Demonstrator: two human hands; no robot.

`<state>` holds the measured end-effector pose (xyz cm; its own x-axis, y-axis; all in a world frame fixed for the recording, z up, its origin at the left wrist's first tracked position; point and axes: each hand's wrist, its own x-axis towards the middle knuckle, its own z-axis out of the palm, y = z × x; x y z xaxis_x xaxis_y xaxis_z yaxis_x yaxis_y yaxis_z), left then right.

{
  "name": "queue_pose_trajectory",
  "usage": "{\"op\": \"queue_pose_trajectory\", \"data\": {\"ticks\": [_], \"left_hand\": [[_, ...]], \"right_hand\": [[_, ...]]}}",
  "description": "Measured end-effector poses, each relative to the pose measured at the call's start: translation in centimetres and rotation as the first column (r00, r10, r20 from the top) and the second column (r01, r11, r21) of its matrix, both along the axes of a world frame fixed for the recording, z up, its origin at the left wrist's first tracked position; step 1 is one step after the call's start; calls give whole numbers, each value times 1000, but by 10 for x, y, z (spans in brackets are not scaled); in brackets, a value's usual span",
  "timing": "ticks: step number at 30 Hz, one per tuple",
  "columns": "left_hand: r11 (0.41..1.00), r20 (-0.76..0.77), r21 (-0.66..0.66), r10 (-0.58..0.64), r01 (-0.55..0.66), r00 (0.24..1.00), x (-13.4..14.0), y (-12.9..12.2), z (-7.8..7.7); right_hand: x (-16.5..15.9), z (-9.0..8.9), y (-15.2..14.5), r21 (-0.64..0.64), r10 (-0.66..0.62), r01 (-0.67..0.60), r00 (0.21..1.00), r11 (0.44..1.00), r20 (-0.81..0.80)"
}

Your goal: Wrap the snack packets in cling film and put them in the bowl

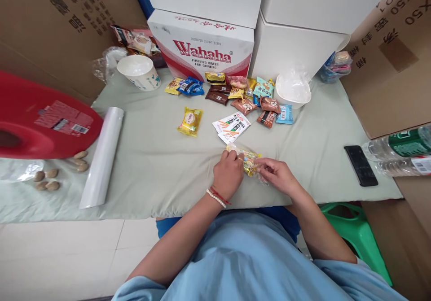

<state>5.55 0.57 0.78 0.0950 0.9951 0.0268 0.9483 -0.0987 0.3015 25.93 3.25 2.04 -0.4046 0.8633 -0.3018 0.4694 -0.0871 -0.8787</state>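
Observation:
Near the table's front edge lies a yellow snack packet (249, 162) with clear film around it. My left hand (229, 171), a beaded bracelet at its wrist, is closed on the packet's left end. At the right end, my right hand (276, 174) pinches the clear plastic film (262, 175) between thumb and fingers. Just beyond my hands are white snack sachets (232, 127), overlapping each other. A yellow wrapped cake (190, 121) lies apart to their left. Farther back, several small wrapped snacks (244, 106) form a loose heap.
A paper bowl (139, 73) and a white bowl holding clear plastic (292, 92) flank the snack heap. Behind stands a Wahaha carton (202, 45). On the left are a film roll (103, 157) and a red jug (43, 117); on the right, a phone (361, 165) and plastic bottles (404, 146).

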Motion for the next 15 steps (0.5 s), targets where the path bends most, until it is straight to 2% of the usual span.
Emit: {"op": "queue_pose_trajectory", "data": {"ticks": [2, 4, 6, 7, 9, 10, 11, 12, 13, 15], "left_hand": [[1000, 11, 21, -5, 4, 1000, -1, 0, -2], [999, 18, 52, -11, 10, 1000, -1, 0, -4], [997, 15, 82, -12, 11, 1000, -1, 1, -6], [995, 9, 95, -11, 10, 1000, -1, 1, -6], [992, -7, 122, -12, 13, 1000, -1, 1, -7], [991, -13, 132, -15, 17, 1000, -1, 1, -7], [990, -17, 138, -18, 20, 1000, -1, 2, -7], [989, -19, 143, -19, 22, 1000, -1, 2, -8], [989, -21, 147, -19, 22, 1000, -1, 2, -8], [988, -21, 155, -10, 13, 1000, -1, 1, -9]], "right_hand": [[3, -3, -4, 82, 2, -1, 1000, 997, -6], [8, -6, -8, 61, -44, 45, 999, 997, -20], [15, -10, -11, 8, -216, 216, 975, 976, -47], [18, -13, -11, -2, -346, 347, 936, 938, -59], [22, -17, -7, 11, -594, 597, 801, 803, -73], [23, -18, -3, 24, -665, 668, 744, 744, -64], [22, -17, 1, 34, -694, 695, 719, 719, -32], [20, -16, 6, 41, -680, 679, 732, 733, 27], [17, -13, 12, 52, -627, 626, 771, 778, 112], [8, -6, 20, 91, -445, 441, 834, 893, 326]]}}
